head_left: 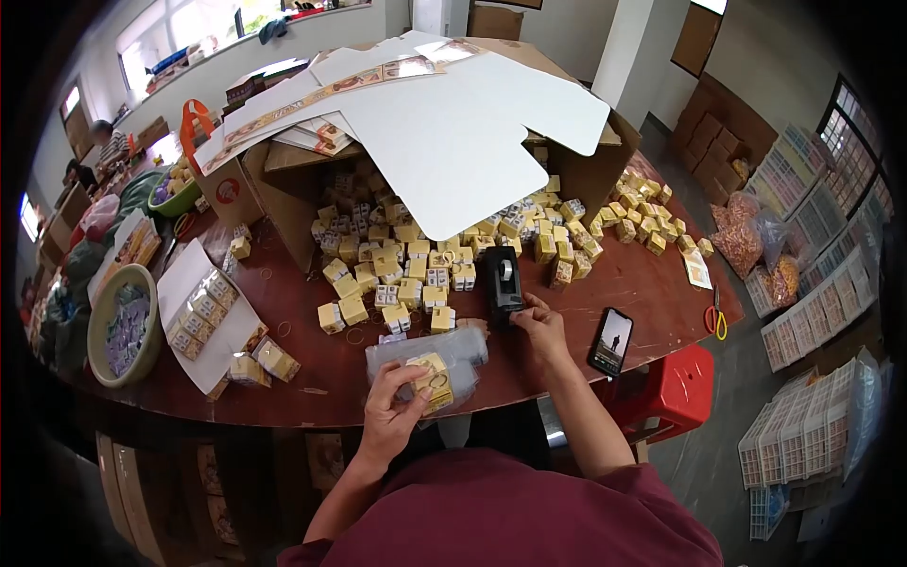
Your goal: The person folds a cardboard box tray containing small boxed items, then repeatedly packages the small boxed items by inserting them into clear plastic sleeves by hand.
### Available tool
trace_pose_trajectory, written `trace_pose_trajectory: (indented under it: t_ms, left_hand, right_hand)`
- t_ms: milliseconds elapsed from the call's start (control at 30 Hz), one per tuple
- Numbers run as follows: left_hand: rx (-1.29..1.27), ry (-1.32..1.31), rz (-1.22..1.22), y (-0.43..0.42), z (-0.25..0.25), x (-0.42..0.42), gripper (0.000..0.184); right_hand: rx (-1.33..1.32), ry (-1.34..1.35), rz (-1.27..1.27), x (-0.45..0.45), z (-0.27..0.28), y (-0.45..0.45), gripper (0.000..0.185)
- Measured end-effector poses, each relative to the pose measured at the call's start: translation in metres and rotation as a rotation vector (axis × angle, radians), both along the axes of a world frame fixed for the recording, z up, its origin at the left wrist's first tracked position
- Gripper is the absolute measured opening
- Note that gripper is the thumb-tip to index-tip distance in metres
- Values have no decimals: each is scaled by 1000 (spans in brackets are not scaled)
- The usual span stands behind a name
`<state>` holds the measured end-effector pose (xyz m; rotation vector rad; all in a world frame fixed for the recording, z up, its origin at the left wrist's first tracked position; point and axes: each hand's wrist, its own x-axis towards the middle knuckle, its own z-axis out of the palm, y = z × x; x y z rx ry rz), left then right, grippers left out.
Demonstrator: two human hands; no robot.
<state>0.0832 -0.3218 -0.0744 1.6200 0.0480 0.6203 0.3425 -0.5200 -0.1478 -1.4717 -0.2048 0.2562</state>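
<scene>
My left hand [392, 408] is closed around a small stack of yellow boxes [434, 383] at the table's front edge, over clear plastic bags [463, 354]. My right hand [540, 331] touches the near end of a black tape dispenser [504, 283], its thumb and index finger close together; whether tape is between them is too small to make out. Many small yellow-and-white boxes [387, 260] lie loose beyond my hands, some inside an open cardboard box [279, 203] with white sheets [444, 123] on top.
A phone [611, 341] and yellow-handled scissors [717, 315] lie at the right, above a red stool [675, 387]. On the left are a bowl of purple packets [126, 331] and a white sheet with wrapped boxes [203, 317]. People sit far back left.
</scene>
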Motion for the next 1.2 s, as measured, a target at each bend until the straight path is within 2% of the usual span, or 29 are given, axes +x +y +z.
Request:
trace_pose_trajectory:
  t_ms: [67,167,267,367,467,533,600,667,800,933,1100,1200]
  left_hand:
    - [-8,9,-2,0,0,1,31]
    - [-57,32,-8,-1,-7,4,31]
    - [-179,73,-46,-4,-11,5,31]
    - [-313,121,-116,-9,-2,6,32]
    - [-399,155,-126,-11,8,5,33]
    - [-356,174,-111,-11,6,9,33]
    - [-347,213,-135,-14,1,8,33]
    - [-366,228,-182,-19,0,15,33]
    - [-457,315,-256,-26,20,12,34]
    - [-560,390,-269,-31,42,6,38]
    - [-579,456,-307,-27,43,3,41]
    - [-593,437,-303,-30,45,2,44]
  right_hand:
    - [4,-50,-21,2,-9,3,10]
    - [-164,-138,-66,3,-7,6,11]
    - [-520,-322,-113,0,7,8,12]
    - [-644,-218,-15,9,-4,-2,14]
    - [-727,-435,0,-17,17,-24,16]
    - [-286,-288,132,-51,40,-24,16]
    - [185,-162,334,-96,86,-5,12]
    - [236,-213,424,-117,105,7,9]
    - [104,-377,455,-126,108,20,12]
    - [5,-648,277,-133,99,31,13]
    - [-129,-593,96,-133,102,36,67]
    - [-202,-952,102,-127,102,31,49]
